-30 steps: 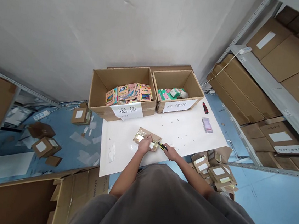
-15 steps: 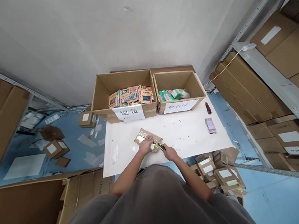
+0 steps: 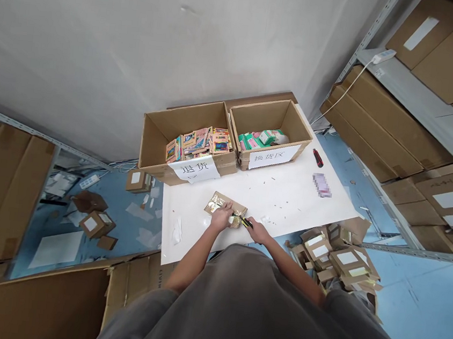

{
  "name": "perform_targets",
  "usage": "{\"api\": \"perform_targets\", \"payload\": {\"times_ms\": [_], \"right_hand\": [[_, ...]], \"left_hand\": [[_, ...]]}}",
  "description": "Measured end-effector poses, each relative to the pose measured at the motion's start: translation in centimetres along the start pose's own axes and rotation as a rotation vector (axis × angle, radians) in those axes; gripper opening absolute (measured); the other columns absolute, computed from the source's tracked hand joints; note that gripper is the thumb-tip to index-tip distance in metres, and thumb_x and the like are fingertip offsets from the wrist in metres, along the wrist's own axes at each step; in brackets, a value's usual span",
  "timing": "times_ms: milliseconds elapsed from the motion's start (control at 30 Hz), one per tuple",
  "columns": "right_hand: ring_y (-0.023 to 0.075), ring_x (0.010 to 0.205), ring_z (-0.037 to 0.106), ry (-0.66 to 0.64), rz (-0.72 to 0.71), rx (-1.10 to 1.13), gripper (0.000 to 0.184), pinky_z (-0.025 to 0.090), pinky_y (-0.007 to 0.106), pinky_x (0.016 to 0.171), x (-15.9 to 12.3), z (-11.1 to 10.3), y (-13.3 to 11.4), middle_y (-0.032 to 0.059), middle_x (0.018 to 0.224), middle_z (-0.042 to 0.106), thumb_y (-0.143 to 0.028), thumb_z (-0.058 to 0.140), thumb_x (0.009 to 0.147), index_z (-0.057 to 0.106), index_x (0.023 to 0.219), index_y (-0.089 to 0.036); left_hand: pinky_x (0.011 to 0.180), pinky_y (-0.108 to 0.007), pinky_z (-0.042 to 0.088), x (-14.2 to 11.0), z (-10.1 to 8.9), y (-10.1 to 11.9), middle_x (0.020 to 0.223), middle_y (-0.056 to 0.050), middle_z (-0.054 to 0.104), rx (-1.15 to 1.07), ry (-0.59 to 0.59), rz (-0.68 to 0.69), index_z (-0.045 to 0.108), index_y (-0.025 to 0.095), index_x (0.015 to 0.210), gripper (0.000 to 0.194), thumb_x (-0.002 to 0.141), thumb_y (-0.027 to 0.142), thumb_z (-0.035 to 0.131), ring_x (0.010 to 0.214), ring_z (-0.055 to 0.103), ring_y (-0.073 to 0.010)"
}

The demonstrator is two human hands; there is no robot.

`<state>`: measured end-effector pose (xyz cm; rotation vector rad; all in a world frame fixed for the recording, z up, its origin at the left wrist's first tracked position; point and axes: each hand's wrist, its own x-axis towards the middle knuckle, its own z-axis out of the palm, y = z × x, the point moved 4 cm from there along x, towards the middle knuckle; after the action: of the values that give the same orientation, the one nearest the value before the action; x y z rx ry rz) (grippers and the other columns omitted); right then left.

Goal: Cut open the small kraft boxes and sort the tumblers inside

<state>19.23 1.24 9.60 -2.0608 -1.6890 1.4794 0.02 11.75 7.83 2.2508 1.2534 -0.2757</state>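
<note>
A small cardboard box [image 3: 217, 200] wrapped in shiny tape lies on the white-topped table [image 3: 189, 214]. My left hand [image 3: 222, 217] holds it down, fingers across its top. From the right, my right hand [image 3: 258, 230] is closed around a black and yellow utility knife [image 3: 246, 222], whose front end meets the box's right part near my left fingers. I cannot make out how deep the blade sits.
Behind stand two open cartons: the left carton [image 3: 151, 170] holds colourful packs, the right carton [image 3: 241, 163] green and white boxes. A red-black knife [image 3: 317, 158] and a blurred pinkish item [image 3: 322, 185] lie right. Crumpled paper [image 3: 177, 231] lies left. Opened boxes [image 3: 346, 257] are piled beside the table.
The knife has shifted slightly along the box's right part, its tip now closer to my left fingers. My left hand stays on the box. The camera view has turned a little.
</note>
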Motion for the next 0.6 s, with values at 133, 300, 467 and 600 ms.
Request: {"api": "perform_targets", "payload": {"times_ms": [133,300,467,600], "right_hand": [[0.0122,0.046,0.058,-0.042,0.017,0.193,0.039,0.045,0.02,0.053,-0.1,0.4,2.1,-0.006,0.071,0.063,-0.03,0.046,0.102,0.046,0.141,-0.03],[0.0139,0.052,0.062,0.266,0.173,0.448,0.056,0.051,0.022,0.053,3.6,0.8,2.6,-0.0059,0.074,0.064,-0.046,0.053,0.097,0.038,0.146,-0.025],[0.0187,0.068,0.069,0.437,0.219,0.586,0.07,0.055,0.027,0.057,7.9,2.7,1.0,0.0025,0.095,0.072,-0.045,0.072,0.083,0.043,0.143,-0.023],[0.0249,0.091,0.072,0.541,0.185,0.545,0.061,0.058,0.032,0.075,9.5,3.4,0.6,0.0049,0.106,0.073,-0.04,0.075,0.08,0.052,0.135,-0.026]], "left_hand": [[0.124,-0.049,0.03,-0.1,-0.1,0.8,0.168,-0.007,0.035,0.029,-0.006,0.002,0.068,0.028,0.12,0.065,0.061,0.015,0.091,0.157,0.026,-0.0349],[0.122,-0.05,0.031,0.2,-0.2,1.2,0.167,-0.01,0.036,0.087,-0.027,0.026,0.068,0.026,0.121,0.066,0.06,0.016,0.092,0.156,0.028,-0.0365],[0.116,-0.053,0.038,-0.5,0.7,0.9,0.163,-0.014,0.041,0.099,0.057,0.023,0.068,0.024,0.121,0.066,0.06,0.018,0.093,0.152,0.034,-0.0397],[0.113,-0.056,0.042,-2.4,2.7,0.9,0.155,-0.016,0.051,0.03,0.195,0.017,0.069,0.02,0.116,0.053,0.067,0.018,0.089,0.151,0.036,-0.0417]]}}
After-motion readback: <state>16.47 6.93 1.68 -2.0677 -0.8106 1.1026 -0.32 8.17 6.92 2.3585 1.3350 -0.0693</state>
